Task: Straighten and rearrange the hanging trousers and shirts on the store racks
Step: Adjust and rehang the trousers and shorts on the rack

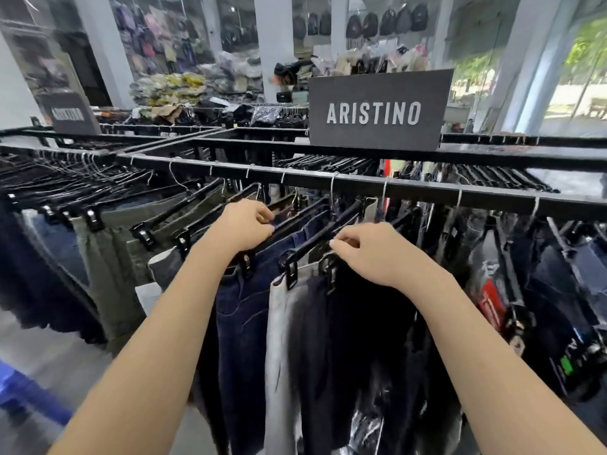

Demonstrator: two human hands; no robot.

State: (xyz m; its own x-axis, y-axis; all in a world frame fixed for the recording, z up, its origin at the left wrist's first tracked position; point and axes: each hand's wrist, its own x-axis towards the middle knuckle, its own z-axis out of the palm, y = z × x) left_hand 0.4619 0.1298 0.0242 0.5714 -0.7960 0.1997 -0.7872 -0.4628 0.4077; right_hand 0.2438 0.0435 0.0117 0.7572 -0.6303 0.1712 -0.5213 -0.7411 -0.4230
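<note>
Both hands are working hangers on the rail: left hand is gripping the navy trousers' hanger, right hand pinching the next. Likely spacing them; next, sliding hangers evenly apart.

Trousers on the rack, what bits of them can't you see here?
- Head view: left hand covers the hanger bar it grips.
- Right hand hides the hanger top it pinches.
- The navy trousers have their legs cut off by the bottom edge.
- Red tag: print too blurred.
</note>
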